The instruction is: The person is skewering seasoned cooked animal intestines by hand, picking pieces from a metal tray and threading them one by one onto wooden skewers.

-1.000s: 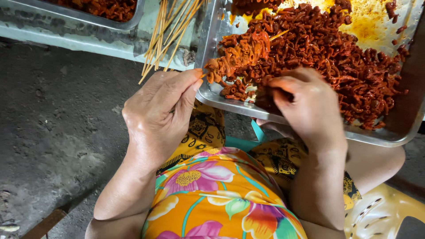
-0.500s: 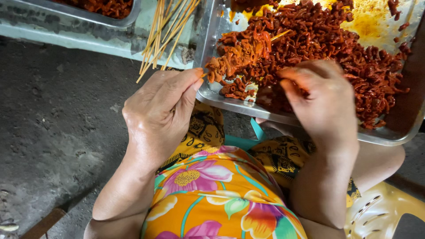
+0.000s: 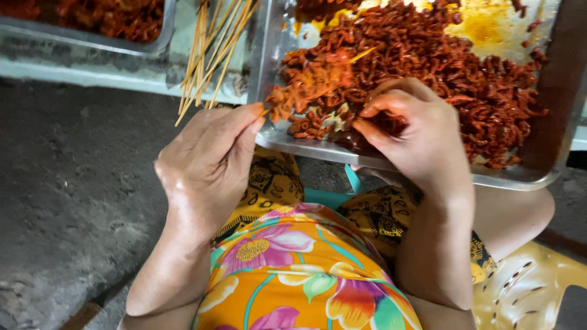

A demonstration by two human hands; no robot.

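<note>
A: Left hand (image 3: 208,162)?

B: Fingers pinched on the butt end of a loaded skewer (image 3: 312,82). The stick's long axis runs from the left fingertips up and to the right, over the near-left corner of the metal tray (image 3: 520,177); its bare tip pokes out past the threaded meat.

A: Right hand (image 3: 416,137)?

B: Down in the pile of red marinated meat pieces (image 3: 465,79), fingers curled in, thumb and forefinger nearly meeting. Seems to be picking up a piece, but the hand hides it, so I can't tell if anything is gripped.

A: Key relation?

B: The skewer lies just left of and above the right fingers, close but apart. The right hand is nearer the pointed end, the left holds the other end.

A: Anything else?

B: Bundle of bare bamboo sticks (image 3: 211,52) on the ledge left of the tray, beyond the left hand. Second tray (image 3: 165,36) with meat at top left. Flowered orange clothing (image 3: 306,281) below, yellow plastic seat (image 3: 526,287) at lower right.
</note>
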